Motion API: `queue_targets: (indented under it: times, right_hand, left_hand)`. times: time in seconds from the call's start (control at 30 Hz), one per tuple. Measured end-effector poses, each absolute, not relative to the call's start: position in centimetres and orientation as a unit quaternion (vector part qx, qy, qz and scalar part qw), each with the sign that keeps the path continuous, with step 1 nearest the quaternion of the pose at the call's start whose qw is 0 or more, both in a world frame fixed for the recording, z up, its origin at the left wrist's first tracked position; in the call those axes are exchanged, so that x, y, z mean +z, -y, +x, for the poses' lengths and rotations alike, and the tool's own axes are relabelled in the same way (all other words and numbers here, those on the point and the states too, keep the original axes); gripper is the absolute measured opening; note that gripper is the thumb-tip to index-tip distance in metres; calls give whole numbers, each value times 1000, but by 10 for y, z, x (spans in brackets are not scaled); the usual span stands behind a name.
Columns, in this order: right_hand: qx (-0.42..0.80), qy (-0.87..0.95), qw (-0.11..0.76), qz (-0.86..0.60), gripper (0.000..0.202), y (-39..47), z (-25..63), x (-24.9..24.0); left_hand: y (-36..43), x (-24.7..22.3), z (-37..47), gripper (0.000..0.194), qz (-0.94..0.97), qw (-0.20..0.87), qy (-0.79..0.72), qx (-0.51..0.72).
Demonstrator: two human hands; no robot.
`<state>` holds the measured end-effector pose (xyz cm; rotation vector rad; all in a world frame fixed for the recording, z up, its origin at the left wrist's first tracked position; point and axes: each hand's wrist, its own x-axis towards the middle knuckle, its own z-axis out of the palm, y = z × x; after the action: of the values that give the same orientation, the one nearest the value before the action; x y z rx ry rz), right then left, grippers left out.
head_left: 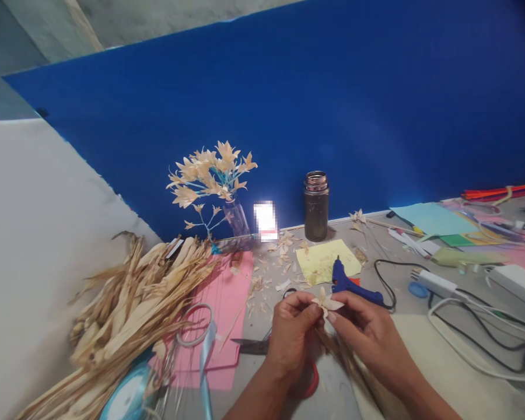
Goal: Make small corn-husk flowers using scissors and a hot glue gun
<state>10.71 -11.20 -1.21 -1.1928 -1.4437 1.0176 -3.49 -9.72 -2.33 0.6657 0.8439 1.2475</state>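
Between my two hands is a small cream flower (326, 302) with pointed petals, apparently of dried corn husk. My left hand (292, 329) pinches it from the left, thumb and finger pressed at its base. From the other side, the thumb and fingertips of my right hand (367, 326) hold its petals. Scissors (252, 346) with dark blades lie partly hidden under my left wrist, a red handle showing below. A blue glue gun (354, 286) rests just beyond my right hand, its nozzle over a yellow paper (310, 262).
Dried husks (126, 315) are heaped at left beside pink paper (234, 291) and a blue ribbon roll (129, 394). Finished flowers (214, 169) stand in a clear vase (237, 219). A dark bottle (316, 210) is at the back. Cables and a white power strip (518, 286) lie right.
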Motion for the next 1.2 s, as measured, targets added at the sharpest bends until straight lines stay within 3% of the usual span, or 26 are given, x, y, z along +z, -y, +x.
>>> queue_targets:
  times: [0.4, 0.73, 1.2]
  right_hand:
    - [322, 598, 532, -506, 14, 113, 99, -9]
    - [393, 579, 507, -502, 12, 112, 103, -16]
    - [271, 629, 604, -407, 11, 113, 103, -22]
  left_hand:
    - [98, -31, -36, 25, 326, 656, -385, 562]
    - [99, -31, -37, 28, 386, 634, -409, 531]
    - [110, -17, -37, 22, 558, 471, -397, 556]
